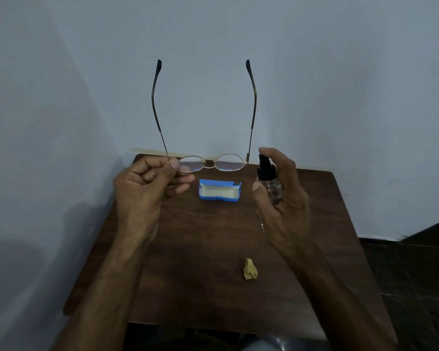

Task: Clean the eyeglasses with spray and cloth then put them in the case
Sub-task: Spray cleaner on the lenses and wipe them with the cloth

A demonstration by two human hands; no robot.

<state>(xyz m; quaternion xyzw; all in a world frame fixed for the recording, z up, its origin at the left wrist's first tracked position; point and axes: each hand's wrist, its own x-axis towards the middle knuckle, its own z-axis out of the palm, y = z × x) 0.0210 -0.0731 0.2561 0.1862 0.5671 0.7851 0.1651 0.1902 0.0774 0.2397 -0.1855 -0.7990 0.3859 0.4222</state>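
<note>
Here, the left hand [147, 183] pinches the thin gold-rimmed oval eyeglasses [211, 164] by one lens edge, arms sticking up, above the dark brown wooden surface [213, 236]. The right hand [281, 193] grips a small clear spray bottle with a black top [270, 181], one finger on the top. The blue open glasses case [219, 190] sits between the hands, showing only pale lining inside. A crumpled yellow cloth [250, 269] lies nearer.

Gold-rimmed eyeglasses [211, 165], temples unfolded, were pinched between left fingertips [174, 165]; clear spray bottle [270, 181] sat upright inside curled right fingers [287, 168].
</note>
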